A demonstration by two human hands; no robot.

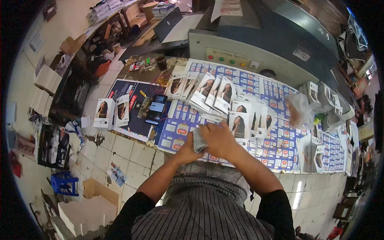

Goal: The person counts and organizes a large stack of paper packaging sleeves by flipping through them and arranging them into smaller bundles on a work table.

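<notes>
At the near edge of the table, a thick stack of flat printed cartons [199, 141] stands on edge between my hands. My left hand [187, 151] grips the stack from its left side. Across its top and right side lies my right hand [219, 140], fingers bent over it; its fingertips partly hide the stack. Just beyond, a fanned pile of white cartons printed with a long-haired figure [208, 94] spreads over the table. More such cartons [239, 125] lie right beside my right hand.
A phone [156, 109] lies left of the pile, with two small carton stacks [105, 113] farther left. A brown cup [161, 63] stands at the back left. Behind the table is a grey machine with coloured buttons [232, 60]. A plastic bag [300, 110] and carton bundles [328, 98] sit right.
</notes>
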